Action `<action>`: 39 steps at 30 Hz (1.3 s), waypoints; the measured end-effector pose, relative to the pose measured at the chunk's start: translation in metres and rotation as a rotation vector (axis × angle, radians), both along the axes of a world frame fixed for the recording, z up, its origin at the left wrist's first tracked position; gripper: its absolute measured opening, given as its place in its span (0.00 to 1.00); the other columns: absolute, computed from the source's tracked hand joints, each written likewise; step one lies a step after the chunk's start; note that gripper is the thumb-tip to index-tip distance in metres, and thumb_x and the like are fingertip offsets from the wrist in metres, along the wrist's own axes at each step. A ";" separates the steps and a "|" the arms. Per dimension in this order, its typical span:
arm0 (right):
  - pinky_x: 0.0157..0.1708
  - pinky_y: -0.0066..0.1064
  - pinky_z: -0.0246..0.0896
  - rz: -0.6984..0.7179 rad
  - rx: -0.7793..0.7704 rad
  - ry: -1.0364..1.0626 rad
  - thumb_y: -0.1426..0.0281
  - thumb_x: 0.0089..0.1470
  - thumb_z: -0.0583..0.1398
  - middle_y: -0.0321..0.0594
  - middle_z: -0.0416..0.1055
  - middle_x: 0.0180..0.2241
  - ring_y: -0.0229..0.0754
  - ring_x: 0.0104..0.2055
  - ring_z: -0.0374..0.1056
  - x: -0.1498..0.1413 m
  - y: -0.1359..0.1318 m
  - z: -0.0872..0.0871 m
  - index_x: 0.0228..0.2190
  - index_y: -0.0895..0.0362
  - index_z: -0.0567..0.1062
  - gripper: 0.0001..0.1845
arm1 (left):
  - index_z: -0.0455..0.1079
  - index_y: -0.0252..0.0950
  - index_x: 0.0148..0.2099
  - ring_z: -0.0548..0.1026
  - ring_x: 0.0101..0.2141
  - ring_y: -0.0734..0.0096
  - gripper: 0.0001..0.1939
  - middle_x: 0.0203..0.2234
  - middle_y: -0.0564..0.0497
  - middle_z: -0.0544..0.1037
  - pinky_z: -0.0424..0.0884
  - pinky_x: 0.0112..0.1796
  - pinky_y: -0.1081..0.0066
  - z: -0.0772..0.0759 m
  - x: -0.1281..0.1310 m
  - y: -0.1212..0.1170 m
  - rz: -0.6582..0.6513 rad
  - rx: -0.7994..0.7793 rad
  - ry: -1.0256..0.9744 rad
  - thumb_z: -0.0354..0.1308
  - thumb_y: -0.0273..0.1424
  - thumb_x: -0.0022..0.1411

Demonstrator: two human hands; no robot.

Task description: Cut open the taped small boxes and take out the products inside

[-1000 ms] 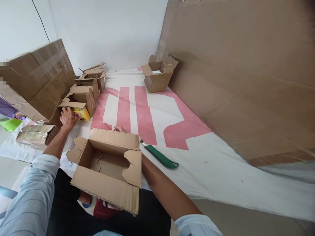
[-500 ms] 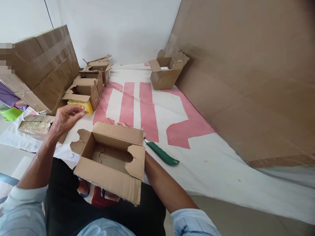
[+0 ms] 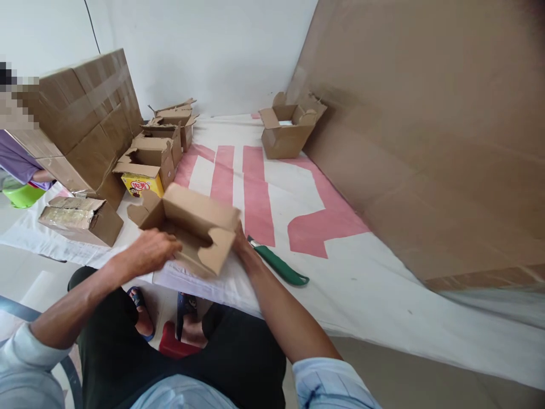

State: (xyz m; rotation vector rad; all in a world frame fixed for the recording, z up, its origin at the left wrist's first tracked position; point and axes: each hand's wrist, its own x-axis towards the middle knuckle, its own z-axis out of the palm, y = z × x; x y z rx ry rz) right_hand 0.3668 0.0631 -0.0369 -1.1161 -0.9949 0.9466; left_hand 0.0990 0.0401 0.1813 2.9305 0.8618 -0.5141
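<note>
An open cardboard box [image 3: 200, 207] is tilted over the near edge of the cloth-covered table, its far flap standing up and its inside bare. My left hand [image 3: 155, 250] is closed on its near side, where the near flap is hidden under the fingers. At the right end, my right hand [image 3: 239, 237] holds the box, with most of its fingers out of sight behind the cardboard. Just right of that hand lies a knife with a green handle [image 3: 281, 266]. Beyond the box, a yellow printed carton [image 3: 142, 184] stands against a row of opened cardboard boxes [image 3: 147, 162].
A taped cardboard box [image 3: 80, 218] sits at the left table edge. Behind it rise large stacked cartons [image 3: 93, 119], with a person in a purple sleeve [image 3: 19, 162] beyond. Another opened box [image 3: 283, 139] stands far back, beside a huge cardboard panel [image 3: 426, 142] on the right.
My left hand has come from beside the yellow carton to the near side of the box. The box has moved forward, off my lap, and its near flap no longer sticks out.
</note>
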 end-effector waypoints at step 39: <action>0.46 0.45 0.81 -0.005 -0.063 0.051 0.36 0.48 0.74 0.42 0.82 0.35 0.49 0.38 0.78 -0.011 0.003 0.002 0.34 0.50 0.81 0.31 | 0.42 0.30 0.88 0.85 0.58 0.28 0.57 0.54 0.31 0.88 0.78 0.59 0.41 -0.098 -0.055 0.098 1.128 0.307 -0.773 0.67 0.44 0.70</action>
